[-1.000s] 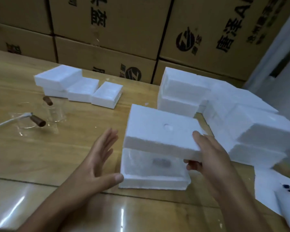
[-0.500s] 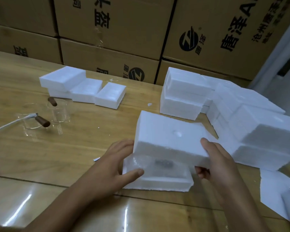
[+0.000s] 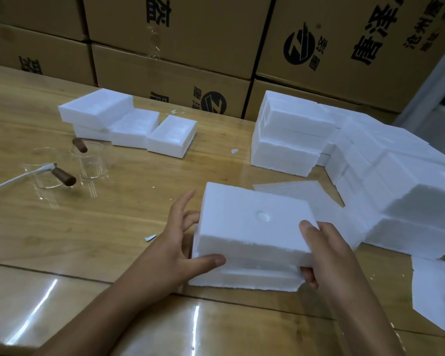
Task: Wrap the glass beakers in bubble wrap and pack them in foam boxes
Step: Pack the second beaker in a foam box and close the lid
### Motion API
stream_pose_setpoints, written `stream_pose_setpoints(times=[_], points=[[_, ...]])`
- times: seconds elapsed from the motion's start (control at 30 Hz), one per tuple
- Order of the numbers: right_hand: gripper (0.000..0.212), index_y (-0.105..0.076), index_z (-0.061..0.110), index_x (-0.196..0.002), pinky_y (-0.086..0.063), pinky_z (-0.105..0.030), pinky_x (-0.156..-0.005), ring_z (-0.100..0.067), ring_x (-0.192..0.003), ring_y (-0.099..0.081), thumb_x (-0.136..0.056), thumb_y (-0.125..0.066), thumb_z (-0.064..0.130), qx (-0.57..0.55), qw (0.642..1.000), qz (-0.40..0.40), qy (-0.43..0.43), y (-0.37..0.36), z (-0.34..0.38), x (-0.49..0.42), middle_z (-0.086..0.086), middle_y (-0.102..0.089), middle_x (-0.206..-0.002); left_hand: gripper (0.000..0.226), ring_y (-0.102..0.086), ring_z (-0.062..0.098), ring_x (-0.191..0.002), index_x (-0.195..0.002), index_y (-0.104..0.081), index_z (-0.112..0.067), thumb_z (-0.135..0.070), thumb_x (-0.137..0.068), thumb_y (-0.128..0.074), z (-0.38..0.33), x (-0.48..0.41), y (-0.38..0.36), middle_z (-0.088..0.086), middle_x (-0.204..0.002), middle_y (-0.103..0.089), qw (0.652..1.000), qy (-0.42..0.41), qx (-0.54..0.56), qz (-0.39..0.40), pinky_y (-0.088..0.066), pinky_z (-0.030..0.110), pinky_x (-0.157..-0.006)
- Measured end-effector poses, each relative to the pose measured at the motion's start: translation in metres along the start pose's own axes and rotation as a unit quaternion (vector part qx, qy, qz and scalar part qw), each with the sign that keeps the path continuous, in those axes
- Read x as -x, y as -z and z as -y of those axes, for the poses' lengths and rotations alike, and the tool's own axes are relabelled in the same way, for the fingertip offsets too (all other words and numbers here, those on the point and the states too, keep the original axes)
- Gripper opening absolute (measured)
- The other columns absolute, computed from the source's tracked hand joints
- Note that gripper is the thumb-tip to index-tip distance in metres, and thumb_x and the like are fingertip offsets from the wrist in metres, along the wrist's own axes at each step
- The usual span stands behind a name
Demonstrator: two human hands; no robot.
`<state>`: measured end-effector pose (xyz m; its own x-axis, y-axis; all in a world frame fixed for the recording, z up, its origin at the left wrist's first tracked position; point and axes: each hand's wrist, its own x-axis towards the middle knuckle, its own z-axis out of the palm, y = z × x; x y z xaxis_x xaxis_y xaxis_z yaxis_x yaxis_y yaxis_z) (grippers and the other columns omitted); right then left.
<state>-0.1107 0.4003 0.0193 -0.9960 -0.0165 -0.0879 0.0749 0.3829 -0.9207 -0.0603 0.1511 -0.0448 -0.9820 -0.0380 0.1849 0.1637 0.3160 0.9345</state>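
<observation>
1. The foam lid (image 3: pixel 254 219) sits between both hands, directly over the foam box (image 3: pixel 244 278), long side running left-right. Looks not quite seated to me.
2. The left hand (image 3: pixel 183 242) pinches its left end and the right hand (image 3: pixel 326 247) grips the right corner, both equally near.
3. Glossy wooden worktop (image 3: pixel 113 227), bare beakers (image 3: pixel 91 161) far left, cardboard boxes (image 3: pixel 190 34) behind.

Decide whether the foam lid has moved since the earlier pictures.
Yes. The foam lid has dropped onto the foam box base, closing the gap.
</observation>
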Motion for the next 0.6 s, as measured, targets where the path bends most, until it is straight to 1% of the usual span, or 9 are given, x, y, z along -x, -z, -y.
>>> stream_pose_setpoints(times=[0.07,0.13,0.17,0.27,0.37,0.43,0.47,0.53,0.6], points=[[0.026,-0.057,0.029,-0.096,-0.039,-0.014,-0.04,0.003,-0.044,-0.053,-0.092,-0.046,0.052,0.004,1.0,0.008,0.01,0.0,-0.001,0.0,0.021,-0.057,-0.053,0.116,-0.049,-0.007,-0.129,-0.145,-0.003,-0.062,-0.064,-0.061,-0.083,0.0,0.0,0.0,-0.034,-0.138,-0.05,1.0,-0.008,0.006,0.002,-0.043,0.036,-0.102],[0.023,-0.058,0.029,-0.093,-0.039,-0.012,-0.038,0.003,-0.044,-0.054,-0.092,-0.047,0.05,-0.004,1.0,0.01,0.014,0.0,0.0,0.0,0.021,-0.058,-0.054,0.115,-0.046,-0.007,-0.131,-0.146,-0.006,-0.061,-0.067,-0.06,-0.083,0.0,0.0,-0.001,-0.033,-0.14,-0.05,1.0,-0.018,0.009,0.002,-0.043,0.032,-0.101],[0.023,-0.059,0.03,-0.092,-0.04,-0.014,-0.04,0.002,-0.043,-0.053,-0.092,-0.047,0.05,0.0,1.0,0.009,0.016,0.0,0.001,0.0,0.021,-0.058,-0.055,0.114,-0.046,-0.007,-0.132,-0.145,-0.007,-0.062,-0.067,-0.06,-0.083,-0.001,0.0,-0.001,-0.033,-0.14,-0.05,1.0,-0.019,0.012,0.0,-0.043,0.031,-0.101],[0.026,-0.058,0.034,-0.087,-0.041,-0.027,-0.05,-0.001,-0.046,-0.053,-0.09,-0.045,0.056,0.036,0.999,0.004,0.019,-0.003,-0.001,-0.003,0.021,-0.058,-0.057,0.113,-0.043,-0.008,-0.134,-0.145,-0.01,-0.063,-0.065,-0.06,-0.084,-0.002,0.0,-0.001,-0.031,-0.141,-0.05,1.0,-0.014,0.02,-0.001,-0.043,0.032,-0.102],[0.029,-0.058,0.036,-0.093,-0.044,-0.03,-0.057,-0.009,-0.063,-0.059,-0.087,-0.044,0.061,0.059,0.998,-0.006,0.016,-0.004,-0.004,-0.005,0.018,-0.062,-0.068,0.112,-0.042,-0.006,-0.135,-0.147,-0.011,-0.059,-0.051,-0.064,-0.086,-0.003,0.001,0.0,-0.029,-0.143,-0.049,1.0,-0.009,0.011,0.014,-0.042,0.036,-0.107],[0.029,-0.055,0.04,-0.095,-0.046,-0.032,-0.06,-0.013,-0.073,-0.062,-0.086,-0.042,0.064,0.079,0.997,-0.009,0.016,-0.003,-0.007,-0.005,0.014,-0.063,-0.078,0.114,-0.04,-0.004,-0.137,-0.147,-0.012,-0.06,-0.043,-0.064,-0.088,-0.003,0.0,0.004,-0.027,-0.147,-0.044,1.0,-0.002,0.001,0.031,-0.04,0.039,-0.11],[0.028,-0.053,0.042,-0.095,-0.047,-0.032,-0.061,-0.013,-0.076,-0.062,-0.085,-0.041,0.065,0.088,0.996,-0.011,0.018,-0.003,-0.007,-0.004,0.014,-0.063,-0.083,0.117,-0.038,-0.002,-0.139,-0.146,-0.011,-0.062,-0.041,-0.062,-0.089,-0.002,0.0,0.007,-0.026,-0.149,-0.04,0.999,0.004,-0.004,0.041,-0.039,0.041,-0.112],[0.03,-0.052,0.043,-0.097,-0.051,-0.035,-0.065,-0.01,-0.081,-0.062,-0.084,-0.04,0.067,0.093,0.995,-0.015,0.025,-0.003,-0.007,-0.001,0.017,-0.063,-0.088,0.122,-0.033,0.001,-0.143,-0.146,-0.008,-0.063,-0.045,-0.058,-0.091,0.001,0.0,0.013,-0.026,-0.155,-0.031,0.998,0.013,-0.009,0.067,-0.035,0.045,-0.115],[0.034,-0.05,0.042,-0.101,-0.052,-0.036,-0.068,-0.006,-0.084,-0.06,-0.082,-0.038,0.068,0.107,0.994,-0.016,0.03,-0.004,-0.006,0.001,0.02,-0.061,-0.09,0.125,-0.029,0.002,-0.146,-0.148,-0.007,-0.061,-0.05,-0.058,-0.092,0.003,0.0,0.018,-0.027,-0.158,-0.024,0.995,0.015,0.021,0.097,-0.031,0.047,-0.117]])
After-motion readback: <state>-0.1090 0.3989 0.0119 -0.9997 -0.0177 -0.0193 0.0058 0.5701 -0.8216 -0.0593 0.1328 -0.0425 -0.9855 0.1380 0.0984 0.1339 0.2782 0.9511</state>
